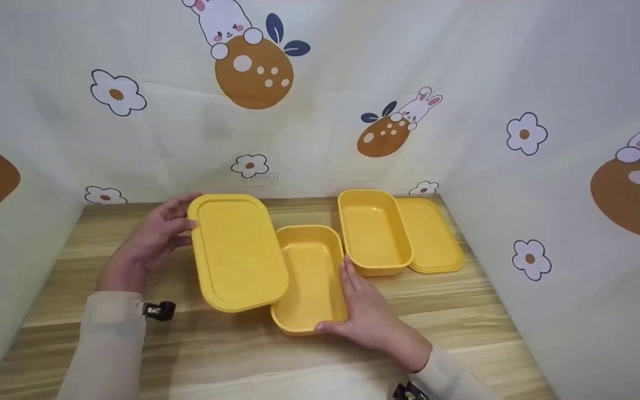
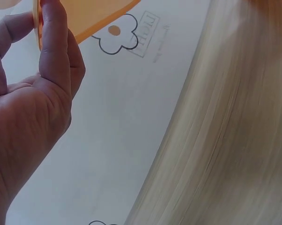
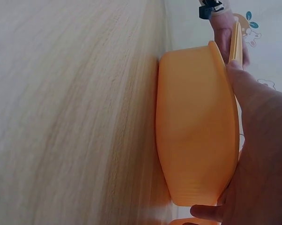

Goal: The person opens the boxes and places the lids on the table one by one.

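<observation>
My left hand (image 1: 159, 233) holds a yellow lid (image 1: 239, 253) by its left edge, with the thumb on top and fingers behind. The lid is raised and overlaps the left side of a yellow rectangular food container (image 1: 311, 278) standing open on the table. My right hand (image 1: 370, 316) holds that container at its near right corner. Its thumb lies on the near rim and its fingers run along the right wall. In the right wrist view, the container's outer wall (image 3: 195, 126) fills the middle, and the lid's edge (image 3: 235, 42) shows at its upper end.
A second uncovered yellow container (image 1: 375, 236) stands at the back right, close to the first one. Another yellow lid (image 1: 434, 236) lies to its right, partly under or behind it. Printed fabric walls (image 1: 320, 139) enclose the wooden table (image 1: 214, 355) at the back and sides.
</observation>
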`<action>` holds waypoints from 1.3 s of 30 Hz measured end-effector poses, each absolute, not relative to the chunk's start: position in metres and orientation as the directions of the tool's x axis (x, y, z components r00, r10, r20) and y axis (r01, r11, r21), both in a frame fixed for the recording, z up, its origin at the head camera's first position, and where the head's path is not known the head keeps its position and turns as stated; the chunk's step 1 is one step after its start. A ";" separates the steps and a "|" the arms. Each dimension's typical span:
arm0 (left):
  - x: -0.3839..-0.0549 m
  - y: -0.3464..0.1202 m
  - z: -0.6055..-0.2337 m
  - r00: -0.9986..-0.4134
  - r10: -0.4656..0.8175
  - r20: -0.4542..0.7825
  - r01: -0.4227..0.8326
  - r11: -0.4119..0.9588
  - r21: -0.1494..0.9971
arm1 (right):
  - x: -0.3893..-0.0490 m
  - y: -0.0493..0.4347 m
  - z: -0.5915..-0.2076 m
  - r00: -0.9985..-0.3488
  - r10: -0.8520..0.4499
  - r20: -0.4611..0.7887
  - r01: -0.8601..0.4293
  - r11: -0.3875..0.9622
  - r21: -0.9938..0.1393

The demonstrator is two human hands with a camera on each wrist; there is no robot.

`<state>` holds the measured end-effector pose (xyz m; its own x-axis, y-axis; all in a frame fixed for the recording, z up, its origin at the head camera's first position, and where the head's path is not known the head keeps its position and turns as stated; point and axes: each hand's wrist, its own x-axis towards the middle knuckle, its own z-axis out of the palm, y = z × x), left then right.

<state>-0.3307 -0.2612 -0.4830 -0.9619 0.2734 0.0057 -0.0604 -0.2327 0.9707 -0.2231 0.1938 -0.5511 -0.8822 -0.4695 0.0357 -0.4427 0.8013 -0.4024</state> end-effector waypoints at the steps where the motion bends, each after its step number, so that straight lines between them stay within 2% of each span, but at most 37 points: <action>1: -0.330 -0.263 -0.483 -0.963 0.268 0.004 -0.060 -0.230 0.971 | -0.223 0.194 -0.551 -0.883 -0.469 0.033 -0.441 0.802 -0.402; 23: -0.320 -0.303 -0.471 -0.989 0.147 0.009 -0.031 -0.270 0.962 | -0.224 0.194 -0.551 -0.888 -0.458 0.029 -0.426 0.798 -0.426; 39: -0.320 -0.318 -0.462 -0.996 0.094 0.006 -0.012 -0.191 0.982 | -0.224 0.194 -0.552 -0.893 -0.450 0.023 -0.413 0.796 -0.442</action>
